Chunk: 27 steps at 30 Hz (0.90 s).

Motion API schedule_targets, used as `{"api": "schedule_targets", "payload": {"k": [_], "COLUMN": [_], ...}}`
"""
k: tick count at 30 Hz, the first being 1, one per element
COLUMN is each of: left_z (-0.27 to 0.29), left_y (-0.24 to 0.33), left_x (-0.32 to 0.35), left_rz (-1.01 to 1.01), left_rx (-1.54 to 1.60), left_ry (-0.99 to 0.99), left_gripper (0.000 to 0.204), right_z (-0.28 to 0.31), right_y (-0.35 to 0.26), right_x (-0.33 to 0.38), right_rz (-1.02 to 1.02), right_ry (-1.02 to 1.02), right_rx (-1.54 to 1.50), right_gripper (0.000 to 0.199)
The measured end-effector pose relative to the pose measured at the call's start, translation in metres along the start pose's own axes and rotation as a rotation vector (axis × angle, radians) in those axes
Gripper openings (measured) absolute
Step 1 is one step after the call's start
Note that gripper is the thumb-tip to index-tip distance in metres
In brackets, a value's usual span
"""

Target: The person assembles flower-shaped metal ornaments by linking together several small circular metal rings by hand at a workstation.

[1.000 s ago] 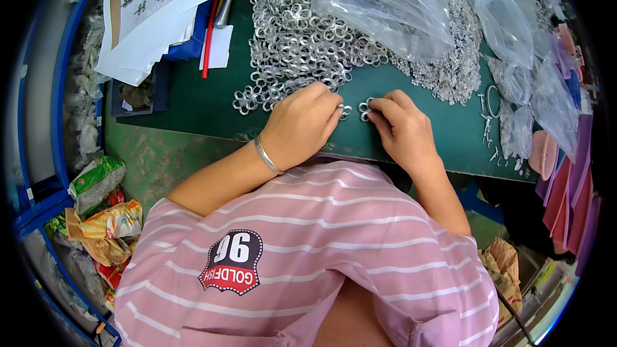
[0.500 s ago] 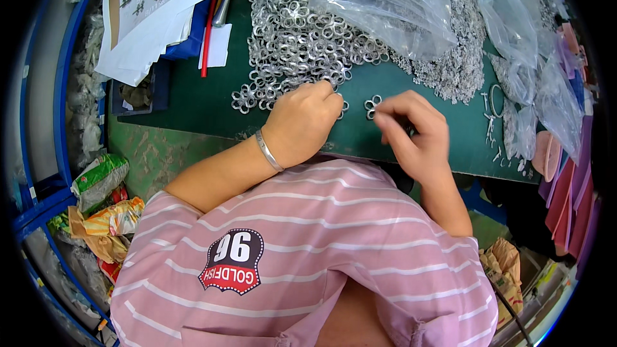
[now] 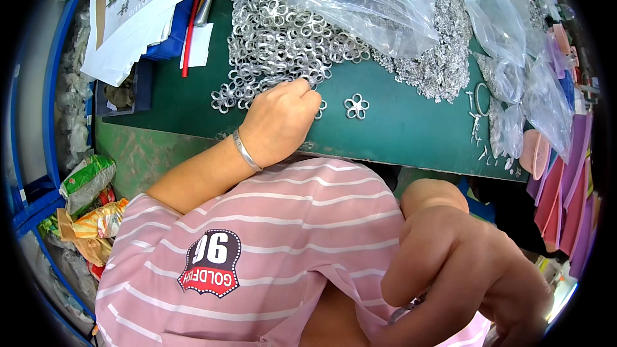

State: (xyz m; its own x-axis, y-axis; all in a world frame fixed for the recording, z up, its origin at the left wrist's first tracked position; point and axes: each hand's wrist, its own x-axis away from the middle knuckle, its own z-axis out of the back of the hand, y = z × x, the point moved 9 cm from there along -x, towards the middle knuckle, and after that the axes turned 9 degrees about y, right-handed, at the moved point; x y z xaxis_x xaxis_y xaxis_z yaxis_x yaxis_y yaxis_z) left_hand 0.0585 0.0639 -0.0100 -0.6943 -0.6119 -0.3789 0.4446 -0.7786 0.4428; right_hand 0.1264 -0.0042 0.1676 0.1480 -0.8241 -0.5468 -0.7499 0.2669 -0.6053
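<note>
My left hand (image 3: 283, 121) rests knuckles up at the table's near edge, fingers curled down beside a heap of silvery flower-shaped metal pieces (image 3: 283, 38). A metal loop (image 3: 322, 110) peeks out at its right side; the fingertips and anything in them are hidden. Farther right, a single flower-shaped metal piece (image 3: 356, 106) with a star-like centre lies by itself on the green table. Large and close at lower right, my right hand (image 3: 463, 270) is raised in front of my striped shirt, with bent fingers closed around a small silvery metal piece (image 3: 405, 311), mostly hidden.
Clear plastic bags (image 3: 366, 6) cover part of a heap of small grey metal parts (image 3: 437, 58). Papers (image 3: 148, 13), a red stick (image 3: 191, 35) and a bin (image 3: 125, 93) are at left. Small metal bits and a bangle-like ring (image 3: 482, 99) lie at right.
My right hand has left the table beside the single flower-shaped piece and come up toward me at lower right. My left hand stays by the heap. The whole view has shifted slightly.
</note>
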Motion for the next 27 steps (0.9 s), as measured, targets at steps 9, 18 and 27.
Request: {"api": "schedule_targets", "payload": {"k": [9,18,27], "left_z": [0.002,0.002,-0.008], "left_y": [0.001,-0.003,-0.023], "left_x": [0.0,0.001,0.017], "left_rz": [0.03,0.03,0.724], "left_rx": [0.0,0.011,1.152], "left_ry": [-0.033,-0.042,-0.067], "left_gripper": [0.008,0.007,0.008], "right_z": [0.0,-0.004,0.147], "right_y": [0.004,0.004,0.022], "right_x": [-0.007,-0.009,0.058], "right_rz": [0.005,0.024,-0.223], "right_ry": [-0.004,-0.01,0.445], "right_rx": [0.059,0.185,1.667], "right_gripper": [0.005,0.004,0.009]}}
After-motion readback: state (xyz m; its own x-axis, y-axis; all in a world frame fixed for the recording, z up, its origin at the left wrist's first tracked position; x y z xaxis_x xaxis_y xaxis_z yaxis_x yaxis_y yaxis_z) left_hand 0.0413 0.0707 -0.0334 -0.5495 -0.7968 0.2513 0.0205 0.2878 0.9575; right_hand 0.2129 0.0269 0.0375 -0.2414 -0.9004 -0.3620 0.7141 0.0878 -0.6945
